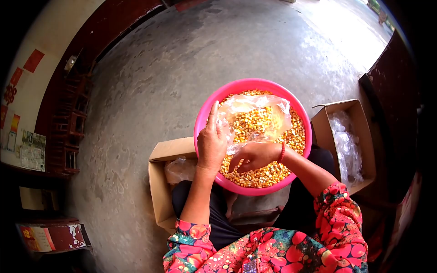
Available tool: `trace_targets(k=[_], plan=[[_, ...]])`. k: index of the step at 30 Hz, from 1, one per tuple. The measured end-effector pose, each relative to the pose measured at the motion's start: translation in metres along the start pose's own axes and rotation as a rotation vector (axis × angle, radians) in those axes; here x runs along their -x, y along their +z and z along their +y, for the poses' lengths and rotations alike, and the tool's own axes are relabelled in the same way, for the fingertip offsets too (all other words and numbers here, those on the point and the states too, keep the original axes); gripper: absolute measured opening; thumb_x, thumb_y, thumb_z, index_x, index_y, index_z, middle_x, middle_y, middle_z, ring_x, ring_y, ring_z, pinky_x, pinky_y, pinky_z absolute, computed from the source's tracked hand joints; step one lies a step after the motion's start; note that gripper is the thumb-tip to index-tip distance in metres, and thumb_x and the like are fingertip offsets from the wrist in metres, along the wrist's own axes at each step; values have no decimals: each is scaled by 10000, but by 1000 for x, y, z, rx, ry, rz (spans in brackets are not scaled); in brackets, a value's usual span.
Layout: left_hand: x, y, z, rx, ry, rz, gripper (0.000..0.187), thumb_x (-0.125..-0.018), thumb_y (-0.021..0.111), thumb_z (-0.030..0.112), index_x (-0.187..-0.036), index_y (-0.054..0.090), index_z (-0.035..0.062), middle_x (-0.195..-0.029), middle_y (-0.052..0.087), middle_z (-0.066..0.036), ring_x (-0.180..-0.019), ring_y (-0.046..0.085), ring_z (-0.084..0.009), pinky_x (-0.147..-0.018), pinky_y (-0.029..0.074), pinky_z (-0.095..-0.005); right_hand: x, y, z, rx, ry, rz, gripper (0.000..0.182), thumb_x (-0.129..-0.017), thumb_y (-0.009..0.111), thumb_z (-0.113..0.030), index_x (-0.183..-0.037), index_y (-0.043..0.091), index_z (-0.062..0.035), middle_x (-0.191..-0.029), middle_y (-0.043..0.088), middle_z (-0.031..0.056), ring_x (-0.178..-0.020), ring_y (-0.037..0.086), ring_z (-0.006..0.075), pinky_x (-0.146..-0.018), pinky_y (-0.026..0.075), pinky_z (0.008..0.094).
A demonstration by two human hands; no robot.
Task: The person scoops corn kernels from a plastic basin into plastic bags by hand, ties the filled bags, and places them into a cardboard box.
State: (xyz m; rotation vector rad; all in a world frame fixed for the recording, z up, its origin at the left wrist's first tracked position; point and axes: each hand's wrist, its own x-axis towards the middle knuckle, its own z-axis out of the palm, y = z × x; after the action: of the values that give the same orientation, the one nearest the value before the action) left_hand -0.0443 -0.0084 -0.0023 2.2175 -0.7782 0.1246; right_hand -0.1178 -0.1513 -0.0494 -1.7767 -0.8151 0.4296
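A pink basin (203,103) full of yellow corn kernels (259,179) rests at my lap. Inside it lies a clear plastic bag (284,116), its mouth spread wide, with kernels in it. My left hand (213,143) is at the bag's left edge and grips the plastic by the thumb, the index finger pointing up along the basin's rim. My right hand (258,157), with a red bracelet (282,151) at the wrist, reaches in from the right, palm down. Its fingers are loosely bent and apart, just over the kernels at the bag's near edge.
To the right stands an open cardboard box (368,157) with clear plastic bags (344,145) inside. Another cardboard box (157,193), at the left, holds a plastic bag (180,169). Wooden stools (73,127) are stacked by the left wall. The floor (150,77) is grey concrete.
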Motion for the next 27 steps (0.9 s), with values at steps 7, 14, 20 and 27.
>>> trace_targets(k=[7, 14, 20, 27], plan=[[-2, 7, -13, 304, 64, 17, 362, -876, 396, -65, -1132, 620, 60, -1001, 670, -130, -824, 646, -176, -687, 489, -297, -12, 34, 22, 727, 111, 242, 308, -846, 515, -141, -1139, 602, -174, -724, 608, 167, -661, 611, 341, -617, 459, 478], [1, -7, -7, 441, -102, -227, 385, -835, 384, -100, -937, 716, 64, -686, 631, 30, -524, 485, -13, -457, 393, -179, -11, 47, 33, 615, 23, 307, 154, -853, 508, -212, -910, 571, -83, -642, 575, 166, -616, 598, 345, -568, 447, 473], [-2, -11, -1, 711, -246, -334, 313, -876, 439, -62, -1008, 693, 64, -749, 620, 15, -544, 486, -2, -465, 402, -165, -11, 47, 41, 619, 5, 310, 161, -833, 541, -226, -813, 548, -67, -576, 550, 154, -573, 588, 341, -555, 449, 475], [-2, 0, -16, 649, -122, -314, 348, -835, 534, -47, -1181, 572, -24, -1049, 645, -126, -901, 625, -141, -759, 507, -249, -12, 45, 34, 658, 78, 342, 174, -827, 555, -226, -746, 562, -72, -587, 555, 141, -557, 590, 317, -531, 465, 439]])
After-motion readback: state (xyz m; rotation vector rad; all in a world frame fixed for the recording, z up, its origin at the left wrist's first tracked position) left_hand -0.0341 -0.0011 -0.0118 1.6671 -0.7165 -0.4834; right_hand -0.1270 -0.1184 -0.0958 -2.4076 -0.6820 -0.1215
